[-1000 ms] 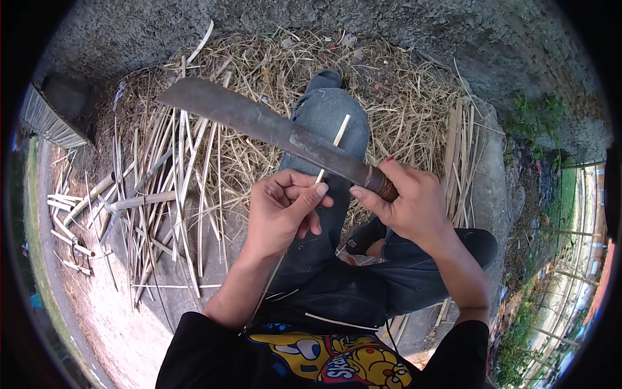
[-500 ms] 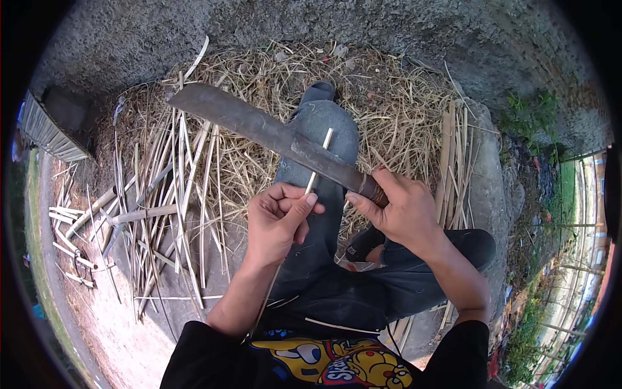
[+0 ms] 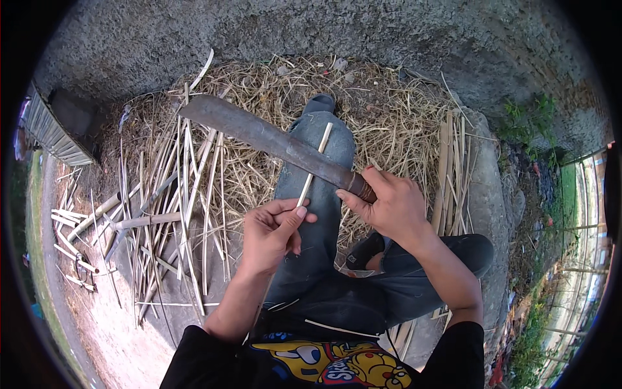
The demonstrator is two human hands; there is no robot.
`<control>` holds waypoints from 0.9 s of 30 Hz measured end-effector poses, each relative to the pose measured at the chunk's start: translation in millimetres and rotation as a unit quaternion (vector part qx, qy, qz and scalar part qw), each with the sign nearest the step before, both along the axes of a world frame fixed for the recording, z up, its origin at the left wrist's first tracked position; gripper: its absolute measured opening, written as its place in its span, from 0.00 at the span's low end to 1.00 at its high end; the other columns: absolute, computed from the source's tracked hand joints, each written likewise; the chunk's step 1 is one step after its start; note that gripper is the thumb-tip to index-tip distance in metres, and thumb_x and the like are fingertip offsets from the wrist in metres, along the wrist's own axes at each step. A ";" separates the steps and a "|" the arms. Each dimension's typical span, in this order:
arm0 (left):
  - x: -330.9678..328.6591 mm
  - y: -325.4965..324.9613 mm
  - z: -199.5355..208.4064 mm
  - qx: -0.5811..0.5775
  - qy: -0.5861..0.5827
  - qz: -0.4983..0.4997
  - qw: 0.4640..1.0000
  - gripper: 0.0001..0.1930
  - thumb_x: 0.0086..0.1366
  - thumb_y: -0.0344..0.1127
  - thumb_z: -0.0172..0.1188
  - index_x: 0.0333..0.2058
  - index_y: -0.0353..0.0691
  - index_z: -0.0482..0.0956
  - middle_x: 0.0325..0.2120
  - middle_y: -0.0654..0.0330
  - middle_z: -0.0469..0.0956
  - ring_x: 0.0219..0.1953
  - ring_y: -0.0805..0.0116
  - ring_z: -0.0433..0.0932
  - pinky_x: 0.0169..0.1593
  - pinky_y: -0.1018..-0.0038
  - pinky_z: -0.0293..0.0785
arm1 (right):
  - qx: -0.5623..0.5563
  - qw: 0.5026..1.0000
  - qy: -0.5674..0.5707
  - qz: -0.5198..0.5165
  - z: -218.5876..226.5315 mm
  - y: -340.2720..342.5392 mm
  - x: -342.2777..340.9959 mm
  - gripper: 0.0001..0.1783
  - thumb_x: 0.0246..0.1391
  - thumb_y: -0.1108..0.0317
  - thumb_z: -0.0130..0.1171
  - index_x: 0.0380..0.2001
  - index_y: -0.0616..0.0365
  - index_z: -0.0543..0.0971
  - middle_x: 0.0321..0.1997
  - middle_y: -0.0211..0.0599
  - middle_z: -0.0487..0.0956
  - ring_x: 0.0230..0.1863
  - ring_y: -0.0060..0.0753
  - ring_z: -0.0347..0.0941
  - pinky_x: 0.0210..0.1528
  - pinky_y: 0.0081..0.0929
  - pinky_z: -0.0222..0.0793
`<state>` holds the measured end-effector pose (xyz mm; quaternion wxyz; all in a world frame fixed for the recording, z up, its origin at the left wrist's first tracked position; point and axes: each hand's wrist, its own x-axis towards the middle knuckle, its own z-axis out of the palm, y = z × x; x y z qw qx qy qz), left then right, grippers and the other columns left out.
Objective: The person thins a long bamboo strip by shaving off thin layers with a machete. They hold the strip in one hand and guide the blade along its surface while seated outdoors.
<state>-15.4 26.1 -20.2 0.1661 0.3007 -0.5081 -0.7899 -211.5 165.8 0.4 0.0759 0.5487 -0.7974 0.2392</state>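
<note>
My right hand (image 3: 392, 202) is closed round the handle of a machete (image 3: 259, 136). Its broad dark blade slants up to the left above my raised knee. Between thumb and fingers of my left hand (image 3: 273, 232) is a thin pale bamboo strip (image 3: 324, 139). The strip's free end points up and away, and it crosses the blade near the handle; whether the edge bites into it I cannot tell. Below both lies my jean-covered leg (image 3: 304, 201). A loose pale sliver (image 3: 340, 329) rests across my lap.
Many split bamboo strips (image 3: 186, 214) lie in a pile at the left, with thicker bamboo pieces (image 3: 97, 214) beside them. More strips (image 3: 453, 168) lie at the right. Curly shavings (image 3: 253, 165) cover the ground up to a rough grey wall (image 3: 311, 29).
The strip has slid back toward me a little in my left hand's grip, with more of its end beyond the blade. The machete and right hand have shifted slightly nearer; the view tilted a bit.
</note>
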 end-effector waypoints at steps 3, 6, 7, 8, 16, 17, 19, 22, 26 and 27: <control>-2.1 0.7 0.0 0.005 0.001 0.016 1.000 0.12 0.70 0.29 0.62 0.47 0.24 0.78 0.32 0.51 0.86 0.13 0.81 0.71 0.15 0.84 0.64 | 0.017 0.999 -0.018 0.022 0.9 -1.1 10.2 0.29 0.54 0.37 0.66 0.34 0.56 0.78 0.20 0.37 0.77 0.19 0.45 0.78 0.22 0.40 0.73; -1.5 0.8 -7.0 -0.016 0.022 0.020 0.999 0.11 0.70 0.28 0.62 0.45 0.24 0.78 0.31 0.52 0.86 0.13 0.82 0.71 0.16 0.84 0.64 | 0.046 0.996 0.041 0.060 11.6 -4.8 8.4 0.29 0.54 0.36 0.65 0.31 0.55 0.79 0.20 0.38 0.77 0.18 0.46 0.77 0.21 0.40 0.73; -3.0 2.4 -5.4 -0.025 0.019 0.018 0.999 0.11 0.69 0.28 0.63 0.44 0.25 0.79 0.31 0.52 0.86 0.13 0.82 0.70 0.15 0.84 0.61 | 0.047 0.996 0.041 0.060 12.8 -8.8 -0.8 0.29 0.54 0.36 0.65 0.31 0.55 0.79 0.20 0.38 0.77 0.18 0.46 0.77 0.21 0.40 0.73; -2.8 3.7 -3.8 -0.034 0.017 0.017 0.999 0.10 0.69 0.29 0.63 0.44 0.26 0.80 0.30 0.53 0.86 0.12 0.82 0.70 0.14 0.85 0.59 | 0.008 0.999 0.034 0.027 13.6 -15.5 -13.0 0.29 0.56 0.36 0.63 0.30 0.54 0.79 0.19 0.38 0.77 0.17 0.46 0.77 0.21 0.40 0.73; -0.7 2.0 -1.2 0.013 0.018 0.019 1.000 0.10 0.70 0.31 0.63 0.44 0.29 0.82 0.29 0.53 0.86 0.12 0.81 0.72 0.14 0.85 0.59 | -0.037 0.984 -0.160 -0.071 26.5 -12.6 -44.5 0.27 0.61 0.40 0.61 0.28 0.56 0.76 0.12 0.35 0.72 0.18 0.47 0.76 0.22 0.40 0.67; 1.6 1.8 1.9 0.039 0.004 0.024 0.999 0.10 0.70 0.31 0.63 0.44 0.29 0.83 0.28 0.53 0.86 0.13 0.80 0.73 0.15 0.85 0.59 | -0.029 0.984 -0.166 -0.064 26.7 -11.4 -33.1 0.27 0.61 0.40 0.61 0.28 0.56 0.76 0.12 0.35 0.72 0.18 0.47 0.76 0.22 0.40 0.67; -0.8 2.5 0.2 0.007 -0.002 0.030 1.000 0.11 0.70 0.33 0.63 0.42 0.29 0.83 0.27 0.52 0.85 0.13 0.79 0.74 0.14 0.85 0.60 | -0.038 0.986 -0.163 -0.005 25.1 -8.6 -15.8 0.27 0.60 0.41 0.62 0.28 0.56 0.75 0.14 0.36 0.74 0.18 0.46 0.77 0.22 0.39 0.69; -6.4 5.4 5.1 -0.002 -0.002 0.030 1.000 0.12 0.70 0.33 0.64 0.39 0.26 0.82 0.27 0.54 0.86 0.13 0.81 0.73 0.16 0.84 0.65 | 0.005 0.998 -0.050 0.027 9.5 -7.4 6.3 0.29 0.56 0.37 0.64 0.28 0.54 0.76 0.16 0.36 0.75 0.17 0.44 0.78 0.20 0.39 0.74; -1.9 3.8 -3.4 0.012 0.003 0.018 1.000 0.11 0.70 0.32 0.64 0.39 0.26 0.82 0.26 0.55 0.85 0.13 0.82 0.71 0.16 0.85 0.63 | 0.020 0.997 0.055 0.058 -0.9 -8.2 5.9 0.29 0.54 0.34 0.64 0.29 0.53 0.77 0.17 0.34 0.76 0.16 0.40 0.78 0.17 0.37 0.73; -2.5 3.2 -3.3 0.015 0.001 0.022 1.000 0.11 0.70 0.32 0.64 0.39 0.26 0.82 0.26 0.55 0.85 0.13 0.83 0.69 0.16 0.85 0.62 | 0.001 0.995 0.084 0.056 -0.4 -11.9 -1.9 0.29 0.55 0.35 0.64 0.29 0.53 0.76 0.17 0.34 0.76 0.16 0.40 0.78 0.18 0.36 0.73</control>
